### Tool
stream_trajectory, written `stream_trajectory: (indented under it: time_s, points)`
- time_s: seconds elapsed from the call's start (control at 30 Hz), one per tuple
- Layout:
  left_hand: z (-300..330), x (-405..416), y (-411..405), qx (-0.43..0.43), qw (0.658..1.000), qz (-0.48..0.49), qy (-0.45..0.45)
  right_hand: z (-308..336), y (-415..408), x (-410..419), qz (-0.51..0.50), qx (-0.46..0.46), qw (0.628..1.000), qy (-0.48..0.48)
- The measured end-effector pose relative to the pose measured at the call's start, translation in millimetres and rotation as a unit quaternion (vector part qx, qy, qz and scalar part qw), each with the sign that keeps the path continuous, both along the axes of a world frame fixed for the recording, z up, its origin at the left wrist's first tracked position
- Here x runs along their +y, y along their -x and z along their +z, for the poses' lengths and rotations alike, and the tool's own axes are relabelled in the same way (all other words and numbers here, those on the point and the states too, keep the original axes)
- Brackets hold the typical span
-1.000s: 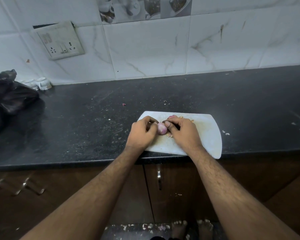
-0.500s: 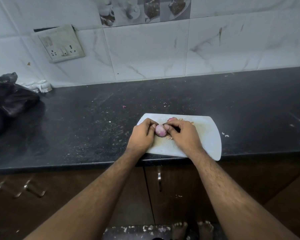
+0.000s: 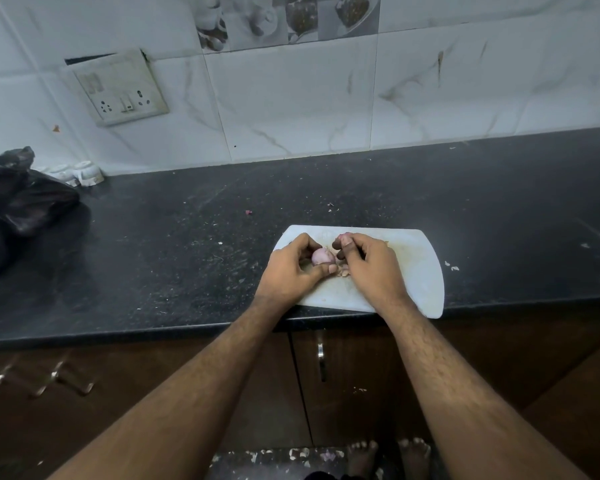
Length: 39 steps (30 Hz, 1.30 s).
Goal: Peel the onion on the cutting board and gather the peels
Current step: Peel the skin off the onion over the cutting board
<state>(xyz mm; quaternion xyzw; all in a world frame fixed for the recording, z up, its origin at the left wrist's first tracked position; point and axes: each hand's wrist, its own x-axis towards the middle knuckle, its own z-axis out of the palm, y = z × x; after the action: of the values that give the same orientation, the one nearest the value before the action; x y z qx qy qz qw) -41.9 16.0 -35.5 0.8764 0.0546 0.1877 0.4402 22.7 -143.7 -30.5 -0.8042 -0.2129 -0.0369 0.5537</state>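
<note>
One onion (image 3: pixel 323 256) sits in the left hand (image 3: pixel 289 271); one cutting board (image 3: pixel 420 271) lies under both hands, the right hand (image 3: pixel 371 268) included; one bag (image 3: pixel 25 195) lies far left.

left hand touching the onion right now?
Touching. Head view shows the left hand curled round the onion, thumb under it, fingers over.

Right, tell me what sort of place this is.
Most likely a home kitchen: a dark stone countertop backed by white wall tiles, a white cutting board with a small onion on it, and wooden cabinets below.
</note>
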Motion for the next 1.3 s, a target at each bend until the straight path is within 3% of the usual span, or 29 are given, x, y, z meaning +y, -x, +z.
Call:
stream_trajectory:
  time_s: [0.3,0.57,0.77,1.0,1.13,1.3]
  points:
    - [1,-1,1,0.000,1.000,-0.013,0.010,0,1,-2,0.038,-0.003,0.999,-0.008]
    - [3,-1,0,-0.005,1.000,-0.022,-0.017,0,1,-2,-0.006,-0.016,1.000,0.001]
    - [1,-1,1,-0.002,0.999,-0.037,-0.038,-7,0,4,-0.041,-0.046,0.989,0.135]
    - [3,-1,-1,0.012,0.993,-0.037,-0.107,-4,-4,2,0.008,-0.016,0.997,0.069]
    - [5,-4,0,0.025,0.988,-0.041,-0.145,-5,-6,2,0.053,-0.018,0.993,0.108]
    - [0,0,-3,0.022,0.997,-0.020,-0.076,-7,-6,0,0.091,0.009,0.985,0.144]
